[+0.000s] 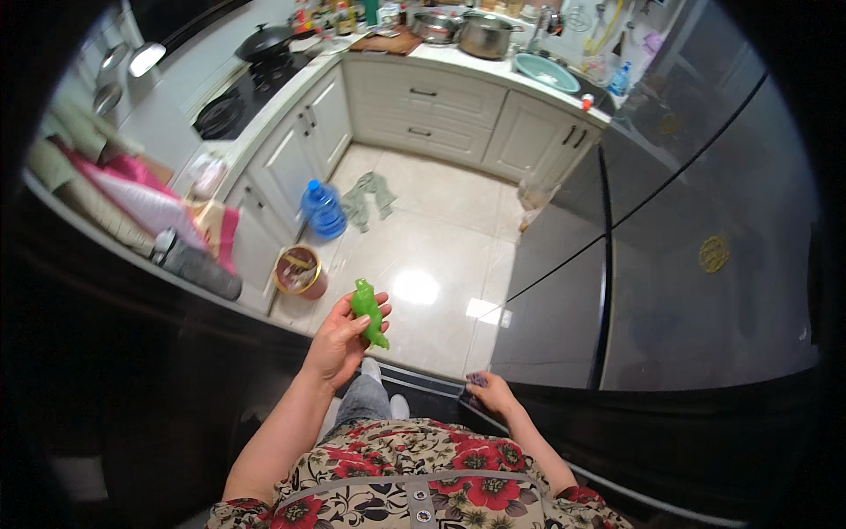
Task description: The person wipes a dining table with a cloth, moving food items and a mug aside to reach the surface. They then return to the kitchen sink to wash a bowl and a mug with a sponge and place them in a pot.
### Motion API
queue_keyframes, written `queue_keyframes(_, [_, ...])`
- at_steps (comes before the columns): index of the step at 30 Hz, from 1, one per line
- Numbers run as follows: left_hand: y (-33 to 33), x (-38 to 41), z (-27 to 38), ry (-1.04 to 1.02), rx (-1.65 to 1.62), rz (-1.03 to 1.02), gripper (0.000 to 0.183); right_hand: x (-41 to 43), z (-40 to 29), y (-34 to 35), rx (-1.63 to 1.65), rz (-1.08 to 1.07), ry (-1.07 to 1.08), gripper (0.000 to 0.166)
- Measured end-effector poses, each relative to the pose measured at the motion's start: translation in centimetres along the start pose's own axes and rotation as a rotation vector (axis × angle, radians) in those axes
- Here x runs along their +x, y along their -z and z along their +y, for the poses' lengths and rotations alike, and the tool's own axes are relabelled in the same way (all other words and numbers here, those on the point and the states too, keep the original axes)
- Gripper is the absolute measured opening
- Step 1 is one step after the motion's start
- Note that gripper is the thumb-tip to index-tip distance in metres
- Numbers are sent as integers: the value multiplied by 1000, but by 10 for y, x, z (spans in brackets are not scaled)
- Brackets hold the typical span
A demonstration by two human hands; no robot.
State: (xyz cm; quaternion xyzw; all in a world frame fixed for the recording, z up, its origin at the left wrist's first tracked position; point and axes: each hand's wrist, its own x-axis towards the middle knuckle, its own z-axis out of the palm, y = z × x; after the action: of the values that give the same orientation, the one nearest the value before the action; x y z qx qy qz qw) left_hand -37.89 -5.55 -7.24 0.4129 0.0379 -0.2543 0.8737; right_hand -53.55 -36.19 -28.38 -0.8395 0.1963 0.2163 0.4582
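Note:
My left hand (340, 340) is raised in front of me, its fingers and thumb wrapped round a wrinkled green pepper (369, 313). The pepper lies lengthwise across the palm, both ends showing. Lower and to the right, my right hand (492, 391) is closed on a small dark purplish cloth (476, 382), beside the lower edge of the dark cabinet or fridge front. The fingertips of that hand are partly hidden.
A waste bin (321, 283) and a blue water jug (324, 210) stand on the floor at left, near a green cloth (357, 205). A glossy dark refrigerator (661, 297) fills the right side. Along the back, the counter holds steel pots (484, 36), a cutting board (386, 43) and a teal basin (546, 73).

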Motion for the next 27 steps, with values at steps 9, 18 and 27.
queue_keyframes(9, [8,228,-32,310,-53,-77,31,28,116,17,496,102,-233,38])
queue_keyframes(18, [-36,455,12,546,88,-67,26,162,-8,99,252,326,-550,52])
queue_keyframes(27, [-155,631,6,661,112,-249,26,350,-132,286,841,593,-208,31])
